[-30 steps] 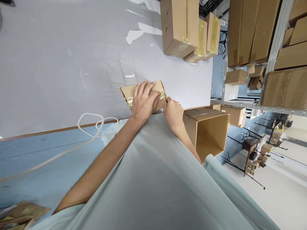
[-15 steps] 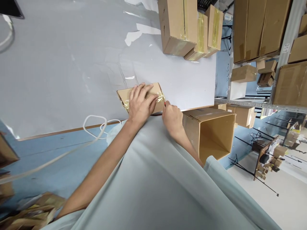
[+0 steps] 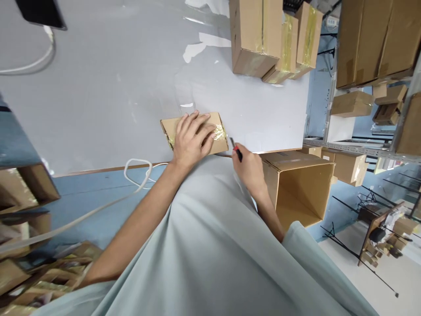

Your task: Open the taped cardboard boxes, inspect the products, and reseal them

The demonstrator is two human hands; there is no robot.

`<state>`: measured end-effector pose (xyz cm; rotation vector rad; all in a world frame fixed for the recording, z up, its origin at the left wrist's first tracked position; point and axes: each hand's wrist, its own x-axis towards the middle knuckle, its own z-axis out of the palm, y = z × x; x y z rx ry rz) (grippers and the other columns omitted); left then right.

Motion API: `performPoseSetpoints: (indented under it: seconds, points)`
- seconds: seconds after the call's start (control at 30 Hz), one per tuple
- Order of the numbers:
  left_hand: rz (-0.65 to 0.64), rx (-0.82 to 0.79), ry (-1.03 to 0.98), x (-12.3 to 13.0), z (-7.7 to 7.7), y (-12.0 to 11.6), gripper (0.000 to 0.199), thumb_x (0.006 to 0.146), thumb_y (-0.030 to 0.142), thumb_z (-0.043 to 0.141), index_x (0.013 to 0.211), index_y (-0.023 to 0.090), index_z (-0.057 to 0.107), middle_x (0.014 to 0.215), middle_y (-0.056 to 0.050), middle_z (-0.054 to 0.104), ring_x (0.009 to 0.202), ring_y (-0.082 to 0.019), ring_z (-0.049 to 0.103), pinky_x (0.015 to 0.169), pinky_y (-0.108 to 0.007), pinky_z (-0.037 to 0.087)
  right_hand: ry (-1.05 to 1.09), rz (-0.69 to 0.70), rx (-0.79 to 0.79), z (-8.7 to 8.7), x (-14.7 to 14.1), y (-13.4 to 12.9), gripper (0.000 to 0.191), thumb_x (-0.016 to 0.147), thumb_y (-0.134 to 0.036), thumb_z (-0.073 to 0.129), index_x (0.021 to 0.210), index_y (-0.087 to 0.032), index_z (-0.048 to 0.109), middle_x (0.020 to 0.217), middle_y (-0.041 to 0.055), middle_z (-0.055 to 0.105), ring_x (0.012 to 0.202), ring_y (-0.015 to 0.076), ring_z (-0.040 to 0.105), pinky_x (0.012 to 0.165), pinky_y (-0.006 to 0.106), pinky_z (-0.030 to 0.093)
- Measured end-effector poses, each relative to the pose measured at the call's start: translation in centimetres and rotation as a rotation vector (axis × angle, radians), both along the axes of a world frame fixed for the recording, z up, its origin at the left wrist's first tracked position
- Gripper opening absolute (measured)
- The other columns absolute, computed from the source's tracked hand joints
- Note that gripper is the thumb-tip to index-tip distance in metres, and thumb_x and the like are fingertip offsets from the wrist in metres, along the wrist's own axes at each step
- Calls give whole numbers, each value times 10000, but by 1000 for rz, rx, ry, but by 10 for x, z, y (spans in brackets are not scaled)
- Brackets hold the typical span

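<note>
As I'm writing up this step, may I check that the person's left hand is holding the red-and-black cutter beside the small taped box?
Not quite: the head view shows the right hand holding the red-and-black cutter beside the small taped box; the left hand lies on it.

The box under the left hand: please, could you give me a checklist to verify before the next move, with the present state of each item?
1. Left hand lies on the box: ok.
2. Right hand grips the cutter: ok.
3. Cutter is apart from the left hand and from the box: ok, a gap shows on both counts.
4. Box is set well back from the edge of the table: not ok, it lies close to the person's side.
5. Tape on the box is cut through: cannot tell, the left hand covers part of it.
6. White cable is away from the cutter: ok, it is off to the left.
</note>
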<state>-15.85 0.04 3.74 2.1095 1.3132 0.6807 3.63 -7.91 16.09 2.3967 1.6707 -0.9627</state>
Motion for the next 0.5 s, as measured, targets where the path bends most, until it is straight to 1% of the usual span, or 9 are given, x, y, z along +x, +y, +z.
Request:
performPoseSetpoints:
  seconds: [0.07, 0.13, 0.17, 0.2, 0.23, 0.3, 0.33, 0.4, 0.5]
  points:
    - [10, -9, 24, -10, 0, -4, 425, 1160, 587, 504, 1371, 334, 772, 1701, -51, 676, 1710, -365, 490, 1438, -712, 282, 51, -86, 113, -25, 20, 4, 323, 1246, -340, 468, 1366, -241, 751, 1187, 111, 900, 1048, 262, 862, 936, 314, 584]
    - [43, -29, 50, -27, -1, -8, 524, 1150, 669, 448, 1376, 336, 783, 1708, -49, 671, 1729, -375, 464, 1437, -702, 284, 160, -163, 138, -66, 35, 19, 370, 1265, -344, 422, 1238, -196, 760, 1162, 122, 901, 934, 202, 859, 928, 278, 579]
    - [66, -36, 62, -38, -1, -11, 583, 1145, 713, 406, 1370, 336, 790, 1711, -45, 668, 1737, -374, 452, 1438, -691, 290, 226, -207, 122, -89, 38, 30, 376, 1270, -327, 400, 1228, -178, 744, 1187, 129, 898, 858, 162, 845, 898, 251, 576]
    - [91, -39, 74, -49, -1, -13, 646, 1141, 752, 358, 1363, 331, 795, 1715, -43, 663, 1740, -367, 447, 1436, -677, 303, 286, -250, 101, -112, 38, 41, 366, 1272, -315, 391, 1247, -163, 723, 1229, 141, 892, 812, 130, 830, 852, 223, 569]
    - [116, -41, 89, -62, 0, -16, 706, 1138, 784, 308, 1362, 324, 795, 1724, -42, 655, 1742, -356, 444, 1433, -662, 321, 347, -270, 79, -132, 35, 52, 340, 1268, -297, 399, 1274, -150, 706, 1291, 159, 878, 831, 111, 829, 815, 200, 559]
    - [176, -54, 124, -87, 4, -22, 811, 1128, 834, 223, 1372, 301, 784, 1742, -42, 639, 1734, -337, 452, 1412, -639, 368, 434, -280, 52, -162, 22, 68, 315, 1263, -284, 408, 1280, -143, 690, 1349, 174, 856, 880, 100, 829, 758, 178, 537]
    - [213, -67, 140, -99, 7, -26, 848, 1123, 852, 200, 1384, 287, 776, 1741, -42, 638, 1719, -334, 470, 1393, -631, 396, 457, -256, 50, -170, 14, 74, 306, 1260, -285, 419, 1252, -148, 692, 1337, 167, 855, 900, 101, 824, 747, 175, 528]
    - [293, -84, 147, -119, 13, -35, 876, 1132, 855, 190, 1423, 259, 763, 1711, -54, 661, 1638, -331, 556, 1337, -613, 463, 467, -179, 60, -175, -3, 78, 321, 1257, -304, 435, 1134, -168, 698, 1194, 121, 869, 871, 113, 797, 745, 181, 514]
    - [382, -38, 63, -139, 20, -48, 816, 1162, 814, 283, 1507, 236, 746, 1634, -115, 709, 1503, -336, 664, 1287, -595, 527, 425, -71, 100, -164, -20, 73, 386, 1250, -348, 448, 955, -213, 657, 901, 35, 808, 781, 147, 727, 753, 213, 492]
